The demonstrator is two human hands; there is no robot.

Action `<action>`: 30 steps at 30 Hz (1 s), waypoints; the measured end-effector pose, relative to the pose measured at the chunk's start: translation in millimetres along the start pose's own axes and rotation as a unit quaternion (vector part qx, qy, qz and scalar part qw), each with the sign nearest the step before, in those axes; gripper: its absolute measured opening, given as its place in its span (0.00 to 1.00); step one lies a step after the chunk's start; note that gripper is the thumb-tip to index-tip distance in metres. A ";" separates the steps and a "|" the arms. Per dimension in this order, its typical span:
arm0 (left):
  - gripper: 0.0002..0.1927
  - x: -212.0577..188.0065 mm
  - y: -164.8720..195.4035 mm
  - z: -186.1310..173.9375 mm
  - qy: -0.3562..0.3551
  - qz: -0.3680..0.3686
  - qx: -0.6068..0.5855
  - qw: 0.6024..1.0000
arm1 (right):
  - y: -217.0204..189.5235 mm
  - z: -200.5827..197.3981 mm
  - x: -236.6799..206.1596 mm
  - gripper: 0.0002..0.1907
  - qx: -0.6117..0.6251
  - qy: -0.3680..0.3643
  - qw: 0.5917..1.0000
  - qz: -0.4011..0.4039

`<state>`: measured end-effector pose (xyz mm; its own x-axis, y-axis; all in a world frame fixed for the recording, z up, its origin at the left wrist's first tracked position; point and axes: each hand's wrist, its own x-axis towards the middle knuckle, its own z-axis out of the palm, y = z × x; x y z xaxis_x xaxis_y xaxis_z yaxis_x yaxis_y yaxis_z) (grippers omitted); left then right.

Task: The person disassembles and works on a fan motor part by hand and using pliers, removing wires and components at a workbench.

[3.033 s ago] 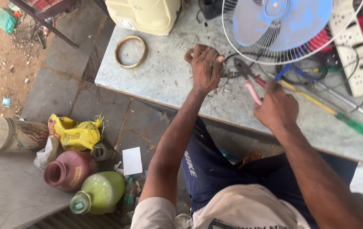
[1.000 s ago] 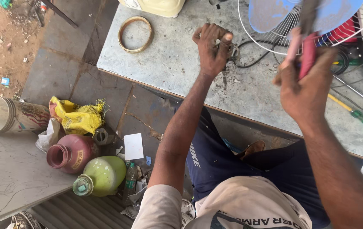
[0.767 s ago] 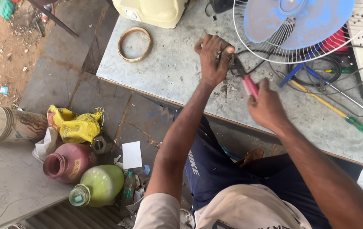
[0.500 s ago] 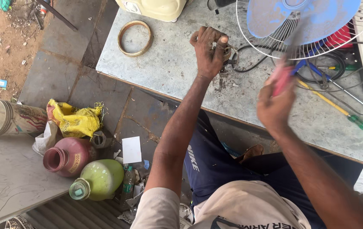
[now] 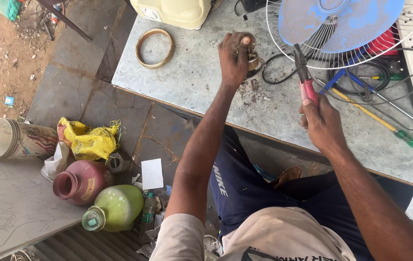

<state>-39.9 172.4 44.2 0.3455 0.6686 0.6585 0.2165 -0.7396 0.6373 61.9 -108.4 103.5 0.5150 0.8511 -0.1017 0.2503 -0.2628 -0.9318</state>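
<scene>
Pliers [image 5: 304, 77] vs small brass part [image 5: 253, 60] on the stone bench [image 5: 187, 82]

Left hand [image 5: 235, 57] is closed over the part, pinning it to the bench near the far edge, thumb on top; only a sliver of brass shows at the hand's right side. Right hand [image 5: 323, 124] is fisted around the red grips, jaws raised and pointing away from the body, long axis roughly up-frame, tip over the fan guard [image 5: 283, 46]. Part lies to the left of the plier tip and near it, apart, not touching. Left hand is on it, right is the further one. Green-handled screwdriver [image 5: 385, 126] lies loose on the right
</scene>
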 end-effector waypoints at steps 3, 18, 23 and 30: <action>0.21 -13.7 6.7 -4.6 0.019 -0.021 -0.002 1.000 | 19.3 2.5 3.8 0.23 -0.001 -0.005 0.998 0.064; 0.20 -17.8 39.3 -25.6 0.024 0.024 -0.065 0.997 | 24.8 -44.8 56.7 0.16 -0.297 0.121 0.914 -0.249; 0.21 -15.2 26.3 -15.0 0.037 0.060 -0.057 0.996 | 4.8 -45.3 53.4 0.20 -0.593 -0.013 0.785 -0.180; 0.20 -4.5 1.8 -4.3 0.013 0.027 -0.099 0.995 | 8.3 -42.7 62.3 0.16 -0.325 0.174 0.878 -0.306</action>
<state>-44.9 168.4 44.1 0.3282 0.6324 0.7017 0.0129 -0.7458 0.6661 131.1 -77.0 104.3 0.3111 0.7629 0.5667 0.9243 -0.1041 -0.3672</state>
